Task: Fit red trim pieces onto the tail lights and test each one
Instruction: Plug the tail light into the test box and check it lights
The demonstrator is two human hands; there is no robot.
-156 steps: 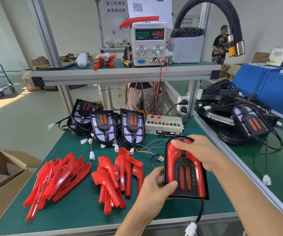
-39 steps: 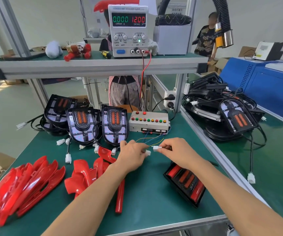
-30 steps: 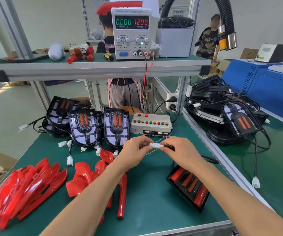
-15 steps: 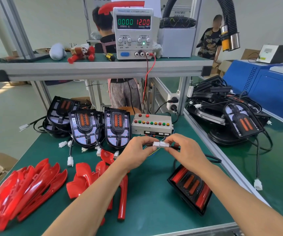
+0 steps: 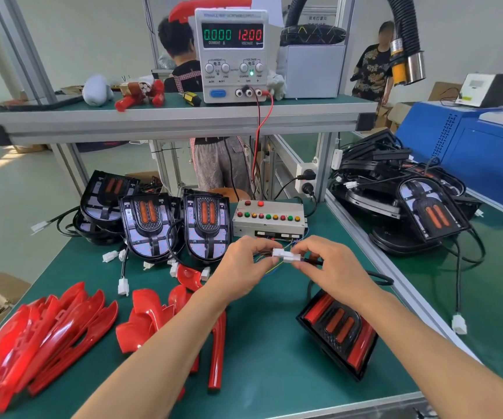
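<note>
Pinching two small white plastic connectors (image 5: 286, 255) end to end above the green bench mat (image 5: 268, 370), both hands meet mid-bench. The left hand (image 5: 241, 270) has curled fingers and thumb closed on the left connector; thin coloured wires (image 5: 270, 269) run from it toward the grey test box with coloured buttons (image 5: 270, 220) just beyond. The right hand (image 5: 332, 270) pinches the right connector between thumb and fingertips, and a black cable (image 5: 377, 278) trails from it to the right. The two plugs touch; whether they are fully seated cannot be told.

The black tail light with red trim fitted (image 5: 338, 334) lies flat on the mat, near and right of the hands, under the right forearm, apart from both grips. Loose red plastic trim pieces (image 5: 50, 331) sit piled at the near left, more by the left forearm. Untrimmed black tail lights with orange lenses (image 5: 180, 225) stand in a row far left. The bench power supply (image 5: 232, 55) on the shelf reads 0.000 and 12.00.
</note>
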